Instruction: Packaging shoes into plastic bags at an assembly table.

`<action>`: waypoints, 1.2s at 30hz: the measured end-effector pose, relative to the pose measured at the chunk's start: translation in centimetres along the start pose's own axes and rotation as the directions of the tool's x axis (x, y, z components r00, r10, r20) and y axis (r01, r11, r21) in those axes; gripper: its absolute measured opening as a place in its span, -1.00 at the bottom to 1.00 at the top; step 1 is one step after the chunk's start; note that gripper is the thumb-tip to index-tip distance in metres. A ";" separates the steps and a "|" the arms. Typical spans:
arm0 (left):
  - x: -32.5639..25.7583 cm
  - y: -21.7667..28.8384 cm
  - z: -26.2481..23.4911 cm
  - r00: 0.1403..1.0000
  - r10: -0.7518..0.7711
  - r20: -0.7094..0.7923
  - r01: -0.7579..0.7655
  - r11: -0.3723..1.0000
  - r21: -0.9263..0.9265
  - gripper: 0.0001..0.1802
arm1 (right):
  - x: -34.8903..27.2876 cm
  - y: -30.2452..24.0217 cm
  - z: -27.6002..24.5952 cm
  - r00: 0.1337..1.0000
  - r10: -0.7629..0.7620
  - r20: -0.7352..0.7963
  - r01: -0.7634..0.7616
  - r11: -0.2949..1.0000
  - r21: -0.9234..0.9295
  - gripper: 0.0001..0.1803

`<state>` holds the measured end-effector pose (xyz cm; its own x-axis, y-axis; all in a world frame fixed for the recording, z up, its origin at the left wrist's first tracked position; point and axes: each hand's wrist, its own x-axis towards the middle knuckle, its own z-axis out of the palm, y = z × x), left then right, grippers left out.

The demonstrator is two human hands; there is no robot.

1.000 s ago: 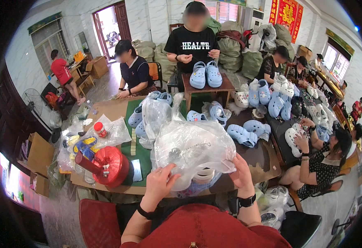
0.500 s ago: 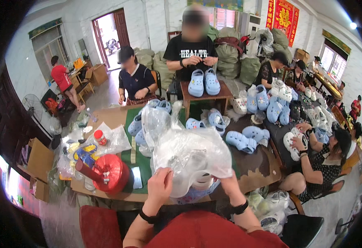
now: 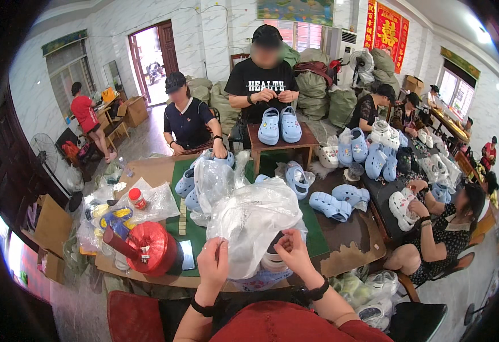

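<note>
A large, cloudy plastic bag bulges in front of me at the table's near edge. My left hand pinches its left edge. At the right side of its mouth, my right hand has its fingers curled closed on the bag's edge, though the fingertips are partly hidden. Just below the bag, between my wrists, a light blue clog shows in part, with a pale round shape above it. Another clear bag with blue clogs lies right behind.
On the left stand a red round container, a red-lidded jar and a phone. Blue clogs lie to the right; another pair tops a small wooden stand. Co-workers sit and stand around the tables.
My right hand has moved left and its fingers have curled in; the bag has narrowed and sunk. A seated co-worker across the table now reaches onto the blue clogs.
</note>
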<state>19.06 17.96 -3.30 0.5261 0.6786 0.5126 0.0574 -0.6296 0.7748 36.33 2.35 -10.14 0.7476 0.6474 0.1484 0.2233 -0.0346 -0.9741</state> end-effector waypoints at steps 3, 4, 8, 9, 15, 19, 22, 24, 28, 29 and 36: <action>-0.2 -0.4 0.1 1.000 -0.009 0.005 0.009 1.000 -0.005 -0.89 | 0.2 -1.2 0.0 0.999 0.013 -0.032 -0.014 1.000 -0.020 -0.58; -0.2 -0.3 0.2 1.000 -0.010 0.007 0.010 1.000 -0.007 -0.89 | 0.4 -0.9 -0.1 1.000 0.004 0.013 -0.002 0.991 -0.136 -0.54; -0.3 -0.3 0.6 0.999 -0.017 0.048 0.018 1.000 -0.007 -0.89 | 1.1 -1.7 0.0 0.997 0.016 0.077 0.007 0.956 -0.294 -0.51; -0.4 -0.4 0.7 0.997 -0.029 0.065 0.028 1.000 0.011 -0.89 | 1.2 -1.5 0.1 0.997 0.016 0.075 0.007 0.956 -0.295 -0.51; -1.0 -1.0 1.1 0.995 -0.039 0.093 0.037 0.999 0.020 -0.86 | 0.3 -3.4 -0.7 0.984 -0.108 0.141 0.147 0.940 -0.307 -0.57; -1.8 -2.1 1.5 0.992 -0.034 0.125 0.033 0.999 0.009 -0.85 | -0.7 -12.6 -4.8 0.879 -0.218 0.423 0.389 0.842 -0.374 -0.69; -2.1 -2.9 2.3 0.976 -0.094 0.194 0.083 0.995 0.061 -0.84 | -1.1 -19.9 -5.7 0.785 -0.515 0.344 0.568 0.820 -0.069 -0.79; -1.8 -2.5 2.9 0.973 -0.067 0.222 0.032 0.987 0.160 -0.83 | -1.7 -23.5 -6.6 0.632 -0.705 0.322 0.717 0.690 0.102 -0.80; -1.9 -3.2 3.2 0.968 -0.032 0.247 -0.015 0.983 0.183 -0.86 | -1.1 -27.1 -4.9 0.292 -0.916 0.276 0.749 0.398 0.529 -0.76; -1.8 -2.8 3.2 0.975 -0.014 0.223 -0.022 0.987 0.159 -0.87 | -1.4 -26.9 -5.1 0.311 -0.911 0.270 0.749 0.410 0.520 -0.76; -1.9 -4.0 4.7 0.963 -0.014 0.271 -0.050 0.972 0.229 -0.89 | 0.8 -27.0 -7.7 0.394 -0.897 0.200 0.726 0.437 0.530 -0.80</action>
<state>21.82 17.42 -9.12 0.7352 0.5596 0.3826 0.2234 -0.7328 0.6427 35.72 -2.10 17.57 -0.0307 0.4384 0.8982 0.3090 0.8588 -0.4086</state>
